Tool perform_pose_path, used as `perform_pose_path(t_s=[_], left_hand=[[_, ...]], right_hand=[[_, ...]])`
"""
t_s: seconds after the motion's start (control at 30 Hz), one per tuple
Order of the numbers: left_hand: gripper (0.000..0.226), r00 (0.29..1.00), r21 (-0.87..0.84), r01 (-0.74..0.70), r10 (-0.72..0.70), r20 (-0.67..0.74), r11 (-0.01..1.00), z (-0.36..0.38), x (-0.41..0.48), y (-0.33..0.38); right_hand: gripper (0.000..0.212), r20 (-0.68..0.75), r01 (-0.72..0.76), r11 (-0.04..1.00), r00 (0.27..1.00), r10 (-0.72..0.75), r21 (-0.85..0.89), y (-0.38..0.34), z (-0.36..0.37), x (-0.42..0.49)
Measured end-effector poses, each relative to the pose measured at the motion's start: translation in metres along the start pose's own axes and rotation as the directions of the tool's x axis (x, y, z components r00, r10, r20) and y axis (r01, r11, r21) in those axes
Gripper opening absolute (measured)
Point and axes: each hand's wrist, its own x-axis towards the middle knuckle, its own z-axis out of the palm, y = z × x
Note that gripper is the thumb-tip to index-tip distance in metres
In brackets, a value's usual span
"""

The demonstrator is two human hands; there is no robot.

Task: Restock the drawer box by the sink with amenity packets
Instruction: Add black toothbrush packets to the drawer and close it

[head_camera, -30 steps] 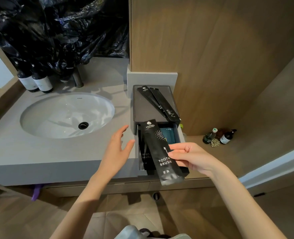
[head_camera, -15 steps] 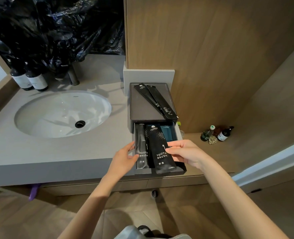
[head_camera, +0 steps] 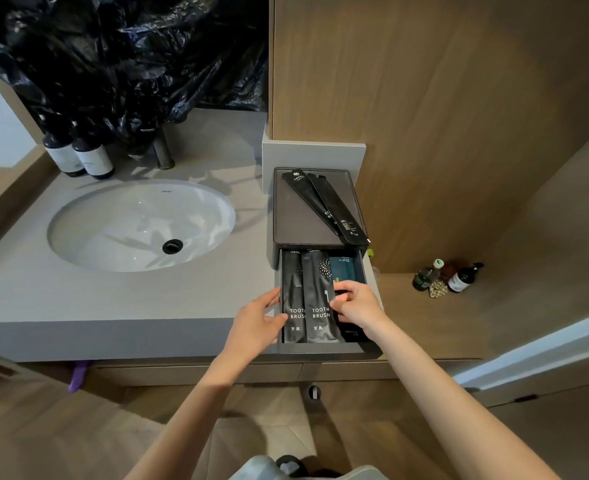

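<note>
The left hand (head_camera: 255,323) rested open-fingered against the side of the open drawer (head_camera: 324,348). The right hand (head_camera: 355,306) seemed to pinch a packet (head_camera: 317,292) lying in the drawer between them, settling it flat. Likely next move: reaching beyond both hands for the spare packets (head_camera: 334,213) atop the box (head_camera: 296,216).

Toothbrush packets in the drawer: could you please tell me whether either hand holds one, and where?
The right hand pinches the middle packet at its right edge, mid-length; the left hand only rests against the drawer at its left side.

A hotel-style bathroom: oval sink (head_camera: 140,223) in a grey counter (head_camera: 78,299), toiletry bottles (head_camera: 78,155), toothbrush packets (head_camera: 317,299).
</note>
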Motion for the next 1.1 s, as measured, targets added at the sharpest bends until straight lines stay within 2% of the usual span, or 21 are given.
perform_pose_path(t_s=[0.17, 0.3, 0.4, 0.53, 0.63, 0.73, 1.1], left_hand=[[0.066, 0.999, 0.166, -0.037, 0.042, -0.027, 0.985, 0.008, 0.001, 0.008], [0.070, 0.996, 0.218, -0.056, 0.069, -0.053, 0.974, 0.015, 0.006, 0.011], [0.071, 0.996, 0.220, -0.049, 0.065, -0.066, 0.974, 0.016, 0.006, 0.010], [0.072, 0.994, 0.236, -0.050, 0.071, -0.084, 0.970, 0.017, 0.005, 0.010], [0.071, 0.992, 0.271, -0.056, 0.085, -0.098, 0.961, 0.018, 0.005, 0.012], [0.073, 0.993, 0.288, -0.034, 0.066, -0.103, 0.957, 0.017, 0.005, 0.013], [0.074, 0.995, 0.313, -0.045, 0.071, -0.071, 0.949, 0.016, 0.009, 0.010]], right_hand=[[0.041, -0.033, 0.118, 0.980, 0.992, -0.124, -0.162, 0.006, 0.004, 0.004], [0.054, -0.065, 0.267, 0.884, 0.947, -0.314, -0.383, 0.004, 0.005, -0.001], [0.069, 0.019, 0.366, 0.826, 0.918, -0.396, -0.428, -0.003, -0.001, -0.007], [0.092, 0.299, 0.463, 0.770, 0.883, -0.361, -0.439, -0.005, -0.011, -0.007], [0.102, 0.393, 0.464, 0.714, 0.875, -0.281, -0.524, -0.004, -0.012, -0.005], [0.107, 0.431, 0.487, 0.665, 0.862, -0.265, -0.566, -0.003, -0.009, -0.005], [0.097, 0.445, 0.523, 0.660, 0.842, -0.304, -0.540, -0.002, -0.007, -0.004]])
